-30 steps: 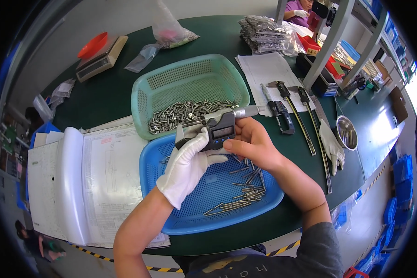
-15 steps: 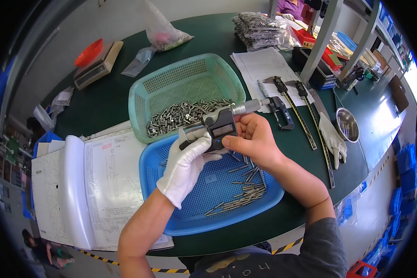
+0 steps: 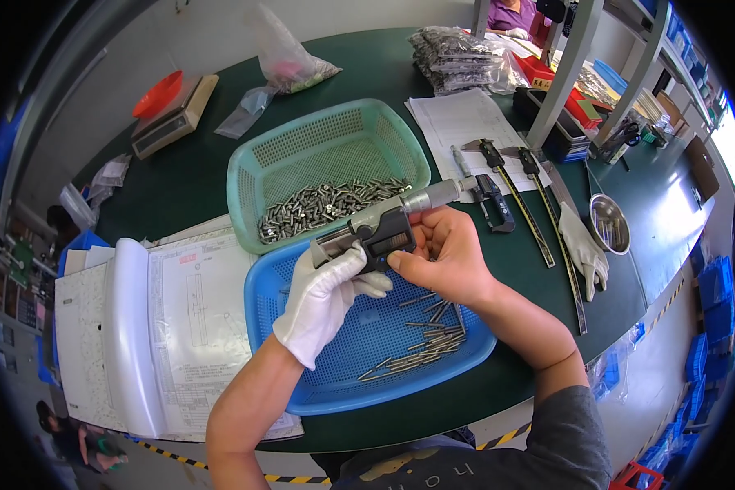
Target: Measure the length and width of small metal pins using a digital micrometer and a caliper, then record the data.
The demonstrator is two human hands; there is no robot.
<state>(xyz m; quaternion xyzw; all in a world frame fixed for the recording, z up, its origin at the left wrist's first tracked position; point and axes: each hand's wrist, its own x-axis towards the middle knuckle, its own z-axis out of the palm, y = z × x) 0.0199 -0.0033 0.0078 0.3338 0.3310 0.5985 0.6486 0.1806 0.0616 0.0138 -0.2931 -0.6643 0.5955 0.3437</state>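
Note:
A digital micrometer [image 3: 386,237] with a dark display housing and silver barrel is held over the blue basket [image 3: 261,384]. My white-gloved left hand [image 3: 322,298] closes around its jaw end, thumb against the frame. Whether a pin sits between the jaws is hidden. My bare right hand [image 3: 451,260] grips the other side, thumb at the lower edge of the display and curled fingers below the barrel. Several slim metal pins [image 3: 420,353] lie in the blue basket beneath. Just beyond, a green basket [image 3: 243,192] holds a heap of short metal pins [image 3: 327,204].
To the right lie another micrometer [image 3: 492,200], calipers [image 3: 521,204], a white glove [image 3: 584,249] and a metal bowl [image 3: 611,211]. A drawing binder [image 3: 192,327] is at left, a scale [image 3: 171,118] behind. Bagged parts [image 3: 457,57] stand near a shelf post [image 3: 567,73]. Another person [image 3: 510,15] sits beyond.
The micrometer has tilted and its display now faces me less directly. My left hand has lowered slightly, its fingers drawn in beneath the frame. My right hand keeps its hold.

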